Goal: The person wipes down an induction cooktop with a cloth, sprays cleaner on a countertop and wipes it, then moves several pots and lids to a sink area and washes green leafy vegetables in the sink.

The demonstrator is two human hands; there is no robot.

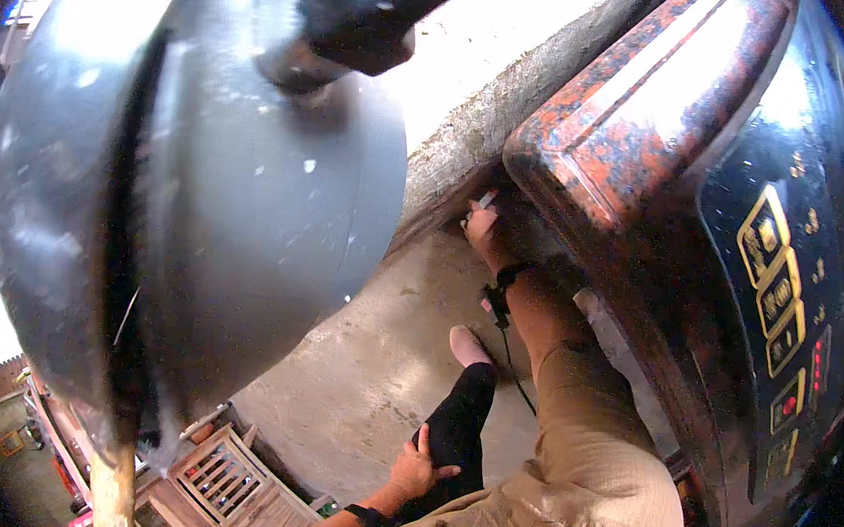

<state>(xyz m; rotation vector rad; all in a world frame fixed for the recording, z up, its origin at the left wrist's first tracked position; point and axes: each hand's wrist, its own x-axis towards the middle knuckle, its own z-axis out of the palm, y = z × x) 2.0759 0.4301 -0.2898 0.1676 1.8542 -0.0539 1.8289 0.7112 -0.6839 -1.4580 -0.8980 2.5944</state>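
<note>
My right hand reaches down low beside the base of a large polished brown-and-black object with gold-framed markings. It holds a small white stick-like item with a reddish end, too small to identify. My left hand rests on a black-covered lower leg, thumb and fingers apart. Below that leg a foot in a pale shoe or sock is on the floor. A small dark device with a cord hangs by my right wrist. Both wrists wear dark straps.
A huge dark rounded object fills the left side, near the camera, with a dark bar-like part above it. A wooden slatted piece and a pale wooden post stand at lower left. A rough ledge runs behind.
</note>
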